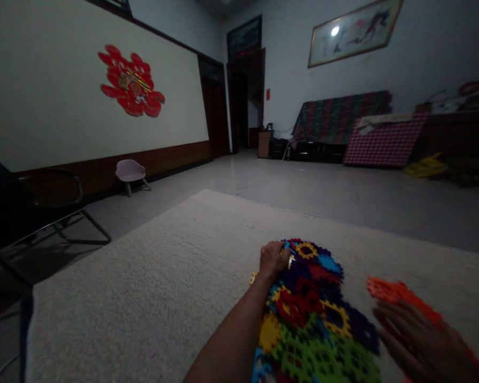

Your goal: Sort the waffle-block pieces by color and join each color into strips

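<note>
A heap of colourful plastic gear-shaped toy pieces (303,308) lies on the pale fleecy mat, with red, blue, yellow, purple and green parts mixed together. My left hand (274,259) is at the heap's far left edge, its fingers curled in against the pieces; what the fingertips hold is hidden. To the right, apart from the heap, lies a group of orange toy pieces (403,298). Over the near side of these rests my right hand (419,335), slightly blurred, its fingers stretched out and lying rather flat.
The pale mat (143,276) spreads over a raised surface with its edge above the grey floor (263,173). A black chair (43,207) stands at the left, and a small pink chair (131,173) by the wall. Covered furniture (339,119) lines the far wall.
</note>
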The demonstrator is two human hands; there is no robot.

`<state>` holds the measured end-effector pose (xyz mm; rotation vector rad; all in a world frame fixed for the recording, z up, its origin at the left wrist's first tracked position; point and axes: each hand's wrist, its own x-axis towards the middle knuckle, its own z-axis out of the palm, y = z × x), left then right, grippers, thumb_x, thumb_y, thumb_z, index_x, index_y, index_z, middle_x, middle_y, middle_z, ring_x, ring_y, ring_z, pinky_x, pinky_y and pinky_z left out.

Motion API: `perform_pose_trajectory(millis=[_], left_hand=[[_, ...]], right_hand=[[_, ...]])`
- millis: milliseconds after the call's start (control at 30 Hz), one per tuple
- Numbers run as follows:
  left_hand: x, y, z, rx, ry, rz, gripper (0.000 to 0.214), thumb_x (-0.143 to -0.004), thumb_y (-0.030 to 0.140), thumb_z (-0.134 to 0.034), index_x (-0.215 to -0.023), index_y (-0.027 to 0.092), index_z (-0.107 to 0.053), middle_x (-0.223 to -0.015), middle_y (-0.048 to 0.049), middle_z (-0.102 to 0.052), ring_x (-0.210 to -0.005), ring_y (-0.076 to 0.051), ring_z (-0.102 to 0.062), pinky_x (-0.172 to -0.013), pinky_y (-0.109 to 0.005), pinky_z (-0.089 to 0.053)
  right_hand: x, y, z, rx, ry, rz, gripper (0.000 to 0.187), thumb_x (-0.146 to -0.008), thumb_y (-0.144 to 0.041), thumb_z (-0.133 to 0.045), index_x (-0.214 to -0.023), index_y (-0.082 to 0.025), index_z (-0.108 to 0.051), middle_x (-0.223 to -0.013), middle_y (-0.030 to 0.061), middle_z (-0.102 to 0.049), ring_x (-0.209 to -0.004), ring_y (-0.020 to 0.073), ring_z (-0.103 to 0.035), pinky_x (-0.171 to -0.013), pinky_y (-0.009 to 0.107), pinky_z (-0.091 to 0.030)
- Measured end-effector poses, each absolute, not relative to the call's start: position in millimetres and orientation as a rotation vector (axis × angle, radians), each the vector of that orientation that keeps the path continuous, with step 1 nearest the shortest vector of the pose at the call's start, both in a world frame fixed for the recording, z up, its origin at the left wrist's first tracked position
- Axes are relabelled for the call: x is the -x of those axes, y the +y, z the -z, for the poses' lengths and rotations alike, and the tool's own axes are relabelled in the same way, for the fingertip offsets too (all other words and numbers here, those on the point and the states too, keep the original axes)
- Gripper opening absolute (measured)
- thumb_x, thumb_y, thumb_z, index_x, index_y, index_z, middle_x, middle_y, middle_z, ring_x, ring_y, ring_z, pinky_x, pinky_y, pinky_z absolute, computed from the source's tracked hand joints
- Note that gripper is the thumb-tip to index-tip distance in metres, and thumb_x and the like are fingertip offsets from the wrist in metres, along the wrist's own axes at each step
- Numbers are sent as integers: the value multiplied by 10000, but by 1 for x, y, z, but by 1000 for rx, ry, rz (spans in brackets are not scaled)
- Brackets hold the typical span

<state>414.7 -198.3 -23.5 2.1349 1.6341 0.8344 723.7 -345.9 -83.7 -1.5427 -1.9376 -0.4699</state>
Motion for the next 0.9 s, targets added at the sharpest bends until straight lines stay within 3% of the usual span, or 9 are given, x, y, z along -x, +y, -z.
perform_pose_trajectory(millis=[133, 233, 367, 467, 600, 700, 833, 900], left_hand=[[-414, -203, 18, -2119, 1627, -820, 320, -946, 298, -481, -1190, 239, -679, -1248, -44, -696, -1185, -168, -606, -1058, -290, -421], [-412, -206, 16, -2117, 1611, -780, 341, -953, 293, -467, -1224, 225, -662, -1286, -52, -678, -1196, -173, -602, -1050, -296, -428], [-408, -199, 22, -2107, 1599, -745, 374, -951, 327, -449, -1249, 226, -651, -1284, -55, -681, -1192, -205, -608, -1016, -322, -462], [-406, -194, 26, -2123, 1583, -751, 399, -942, 345, -449, -1260, 211, -649, -1281, -67, -683, -1169, -221, -626, -992, -324, -482], [-404, -195, 25, -2136, 1583, -739, 412, -939, 364, -431, -1248, 215, -660, -1249, -66, -701, -1122, -227, -651, -955, -323, -504], [-403, -196, 22, -2131, 1594, -740, 409, -930, 365, -442, -1233, 213, -670, -1241, -68, -705, -1112, -233, -655, -944, -329, -512], [-404, -196, 20, -2102, 1618, -751, 389, -914, 360, -462, -1201, 230, -691, -1238, -54, -708, -1122, -240, -652, -956, -336, -511], [-404, -196, 20, -2085, 1618, -746, 387, -911, 367, -465, -1198, 241, -692, -1240, -45, -707, -1132, -244, -647, -966, -340, -507]], right_hand=[[-723, -363, 64, 1638, -2037, 419, 290, -851, -386, -477, -1019, -310, -701, -1107, 88, -735, -1130, 368, -616, -876, 582, -443], [-707, -385, 34, 1727, -2073, 258, 323, -841, -315, -501, -1102, -247, -678, -1193, 117, -692, -1217, 328, -554, -990, 555, -381], [-684, -407, 6, 1751, -2120, 23, 254, -798, -271, -554, -1032, -250, -652, -1319, 88, -604, -1282, 313, -465, -1071, 569, -280], [-681, -405, 1, 1710, -2090, 45, 234, -769, -144, -525, -953, -233, -641, -1207, 74, -636, -1211, 274, -496, -1080, 539, -272], [-686, -377, 9, 1657, -2081, 115, 302, -812, -136, -546, -1087, -218, -637, -1243, 94, -626, -1228, 273, -486, -1080, 521, -283], [-687, -347, 13, 1783, -2010, 158, 340, -858, -170, -535, -1183, -227, -618, -1342, 100, -580, -1291, 298, -428, -1101, 590, -230], [-691, -326, 6, 1945, -2026, 54, 230, -872, -149, -497, -1018, -216, -662, -1200, 98, -652, -1191, 293, -485, -1069, 673, -225], [-696, -334, 1, 1952, -1980, 72, 251, -876, -159, -499, -1063, -213, -657, -1266, 118, -627, -1211, 301, -480, -1065, 674, -237]])
